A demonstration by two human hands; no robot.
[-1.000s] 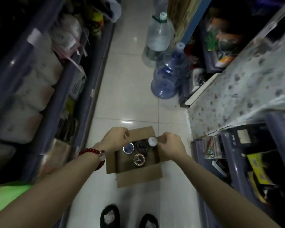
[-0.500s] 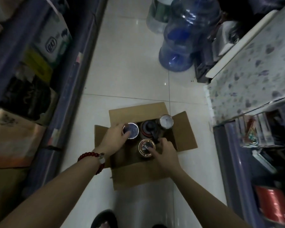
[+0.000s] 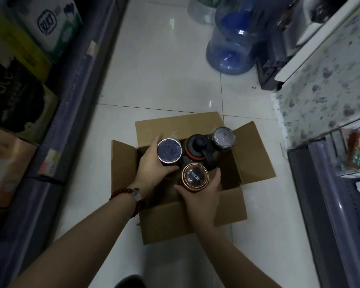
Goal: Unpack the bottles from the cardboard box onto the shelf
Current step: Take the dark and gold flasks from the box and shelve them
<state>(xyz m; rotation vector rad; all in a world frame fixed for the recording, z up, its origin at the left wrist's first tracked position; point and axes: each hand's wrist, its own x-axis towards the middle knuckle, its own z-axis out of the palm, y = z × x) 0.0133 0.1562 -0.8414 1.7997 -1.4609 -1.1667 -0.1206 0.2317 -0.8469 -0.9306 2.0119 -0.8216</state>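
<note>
A matt brown cardboard box [image 3: 192,223] sits on glossy white floor tiles [image 3: 162,75], beside a translucent blue plastic water jug [image 3: 233,46].

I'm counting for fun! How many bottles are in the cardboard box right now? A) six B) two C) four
C: four bottle tops show inside the cardboard box: a blue-topped bottle, a black-capped one, a clear-lidded one and a brown-rimmed one.
</note>
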